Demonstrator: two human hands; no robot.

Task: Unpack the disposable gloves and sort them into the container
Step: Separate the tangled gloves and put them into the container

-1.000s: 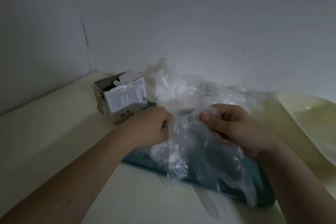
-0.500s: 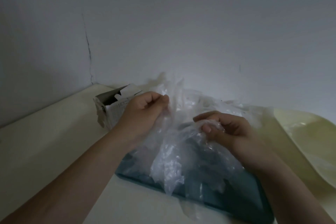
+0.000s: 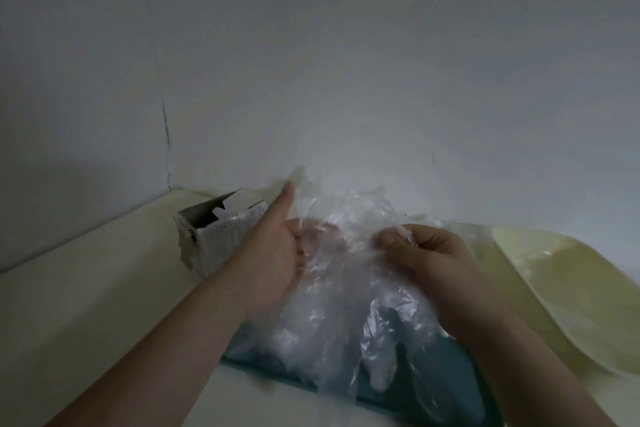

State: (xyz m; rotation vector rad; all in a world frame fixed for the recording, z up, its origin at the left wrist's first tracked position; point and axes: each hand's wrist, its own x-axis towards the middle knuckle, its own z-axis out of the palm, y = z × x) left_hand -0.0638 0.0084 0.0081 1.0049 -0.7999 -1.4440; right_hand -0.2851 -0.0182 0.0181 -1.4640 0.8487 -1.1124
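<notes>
A crumpled bunch of clear disposable gloves (image 3: 346,308) hangs over a teal container (image 3: 446,374) on the cream table. My left hand (image 3: 273,253) is spread flat with the thumb pointing up. Its fingers reach in behind the plastic and show faintly through it. My right hand (image 3: 429,260) pinches a fold of the glove plastic between thumb and fingers, lifting it above the container. The lower ends of the gloves trail down into the container, hiding most of its inside.
An opened white cardboard box (image 3: 214,236) stands just left of my left hand, near the wall corner. A pale yellow tray (image 3: 571,288) lies at the right. The cream table (image 3: 86,305) stretches to the left and front. Grey walls close the back.
My left hand has let go of its pinch and opened, sliding its fingers behind the plastic with the thumb raised. My right hand keeps its pinch, and the view has dropped so both hands sit lower.
</notes>
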